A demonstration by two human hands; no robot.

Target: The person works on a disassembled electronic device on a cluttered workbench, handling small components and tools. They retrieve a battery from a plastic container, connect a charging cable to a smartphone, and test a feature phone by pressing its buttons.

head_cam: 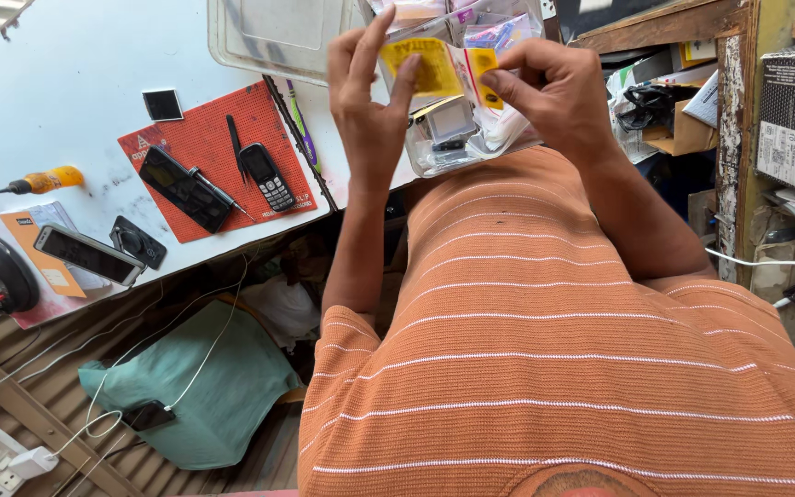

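A: See the small yellow packet [482,69]?

B: Yes. Up at 12 o'clock, in front of the chest, above the edge of the white table [75,83].

A: Held how?

B: Pinched at its 3 o'clock side by the right hand [554,92], thumb and first finger closed tight on it. Other fingers curled in.

A: And at 9 o'clock of it?

B: A bigger yellow packet [420,66], touching it. Pressed from behind by the left hand [370,101]. Fingers long and spread, thumb across the front.

A: Which way do they point?

B: Small one stands tall, long side from 12 to 6. Big one lies wide, from 9 to 3, tipped a little.

A: How far along?

B: Looks like the middle of sorting. Two packets picked out and fanned apart. None laid on the table yet. Lots more packed in the clear bag [457,138], right under both hands at 6 o'clock.

A: Around that?

B: Clear plastic tray [278,37] at 10 o'clock. Further out at 8 o'clock, a red mat [204,138] with a little keypad phone [267,175] and a black phone shell [184,189]. Past that, an orange-handled screwdriver [43,181] and a flat smartphone [87,255]. Down at 7 o'clock, a green cloth [195,387] under the table.
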